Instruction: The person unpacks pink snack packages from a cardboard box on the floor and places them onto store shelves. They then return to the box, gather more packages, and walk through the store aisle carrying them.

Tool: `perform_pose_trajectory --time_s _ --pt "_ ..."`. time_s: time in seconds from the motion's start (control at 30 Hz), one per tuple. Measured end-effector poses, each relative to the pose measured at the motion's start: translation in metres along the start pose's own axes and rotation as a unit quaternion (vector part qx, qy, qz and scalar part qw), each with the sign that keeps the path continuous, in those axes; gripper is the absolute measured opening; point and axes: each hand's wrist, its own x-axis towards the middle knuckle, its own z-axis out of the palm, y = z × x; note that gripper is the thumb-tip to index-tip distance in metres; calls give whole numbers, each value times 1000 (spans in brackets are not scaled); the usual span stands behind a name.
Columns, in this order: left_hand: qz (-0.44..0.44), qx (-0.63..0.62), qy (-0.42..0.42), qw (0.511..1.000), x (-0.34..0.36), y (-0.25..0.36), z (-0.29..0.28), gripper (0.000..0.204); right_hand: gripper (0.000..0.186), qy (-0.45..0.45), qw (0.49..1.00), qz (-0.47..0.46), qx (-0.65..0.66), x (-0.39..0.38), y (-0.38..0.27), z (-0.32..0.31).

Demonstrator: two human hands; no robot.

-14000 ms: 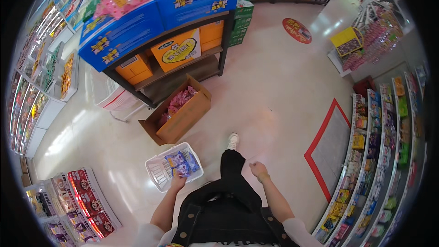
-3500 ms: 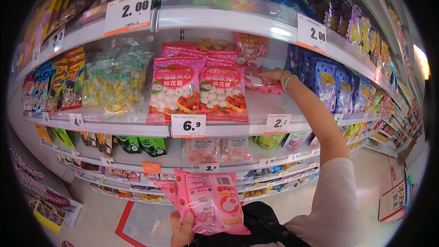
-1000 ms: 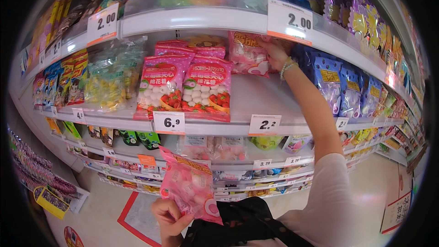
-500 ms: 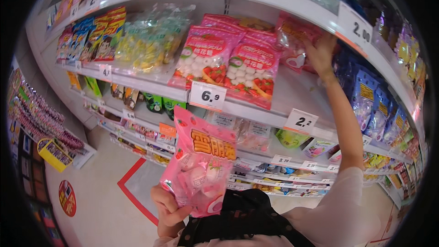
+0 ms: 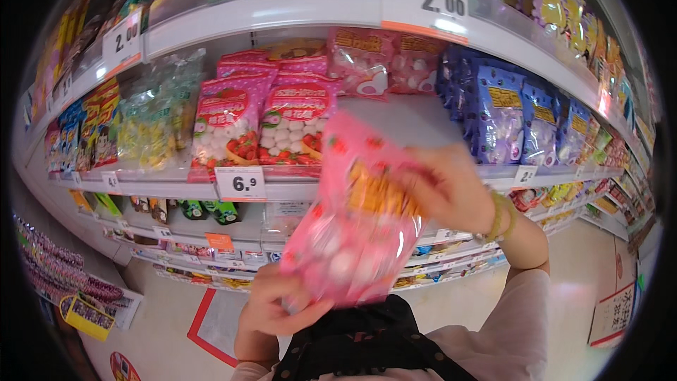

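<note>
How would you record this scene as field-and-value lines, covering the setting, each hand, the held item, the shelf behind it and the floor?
Setting: shop shelf of bagged sweets
Left hand: holding the pink bag by its lower left
Right hand: blurred, at the bag's upper right; grip unclear
Held item: one pink bag, partly see-through
Shelf, left of right hand: strawberry-printed bags
Shelf, toward the back: two pink bags
Shelf, right: blue bags
Floor: red line

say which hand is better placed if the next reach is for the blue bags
Probably the right hand: it is near the top of the held pink bag, closer to the blue bags; the left hand holds that bag's lower corner.
</note>
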Motion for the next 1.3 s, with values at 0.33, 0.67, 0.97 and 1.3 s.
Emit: perform_pose_trajectory --time_s 0.33,0.67,0.97,1.3 --pt "30 439 -24 898 77 -31 36 53 32 155 856 -11 -494 81 114 -80" --pt "16 500 -33 865 79 -62 29 63 43 267 764 59 -585 144 218 -92" --pt "19 494 24 869 79 -68 38 64 45 264 753 164 -580 151 221 -85" --pt "28 481 23 876 93 -76 55 66 33 344 706 49 -617 127 205 -90"
